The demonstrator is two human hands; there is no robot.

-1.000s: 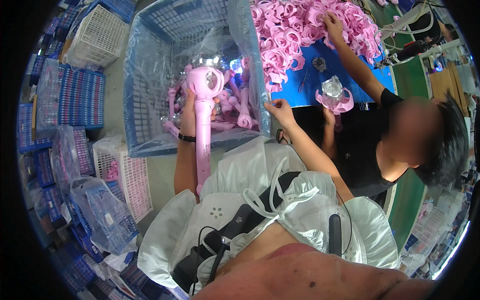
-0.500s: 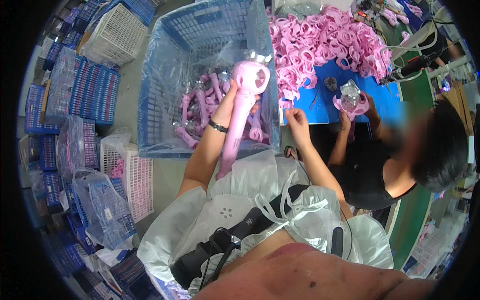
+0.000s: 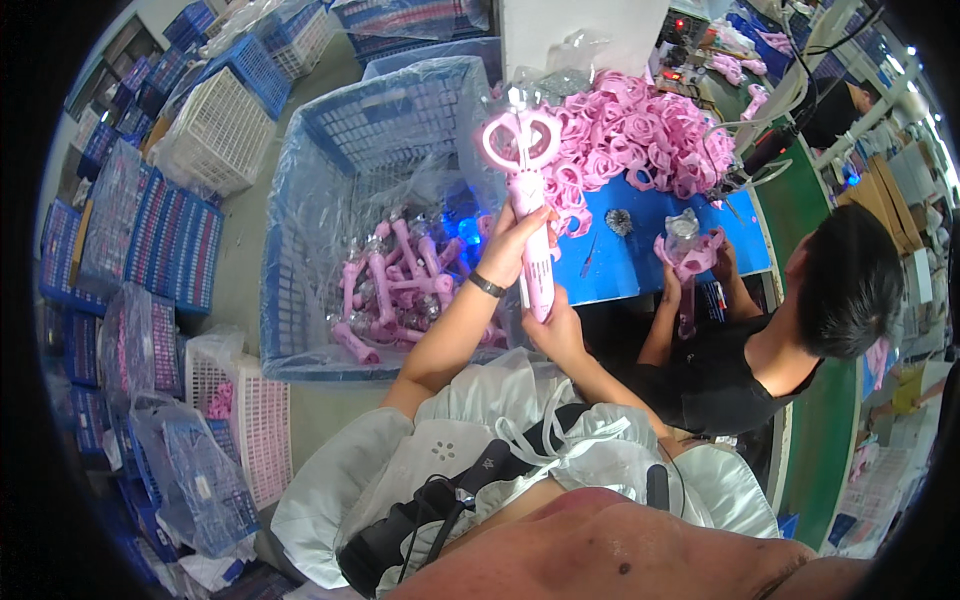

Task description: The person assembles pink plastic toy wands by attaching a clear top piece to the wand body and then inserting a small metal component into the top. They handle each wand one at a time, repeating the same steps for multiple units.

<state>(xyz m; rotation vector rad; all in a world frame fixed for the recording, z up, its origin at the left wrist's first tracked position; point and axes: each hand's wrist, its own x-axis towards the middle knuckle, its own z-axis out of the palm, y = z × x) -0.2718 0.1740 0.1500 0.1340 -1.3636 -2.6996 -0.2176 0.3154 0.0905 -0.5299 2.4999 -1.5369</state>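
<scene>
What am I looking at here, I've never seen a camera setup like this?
There is no machine here, just a person working bare-handed. Every picture comes from one wide camera on that person's head, looking down, so straight edges bend. The left hand has its grip around a pink wand, and the right hand is at its lower end. To the left, a plastic-lined blue crate holds more pink wands. To the right, pink pieces lie heaped on a blue tabletop, where a co-worker holds a pink-and-clear piece.
</scene>
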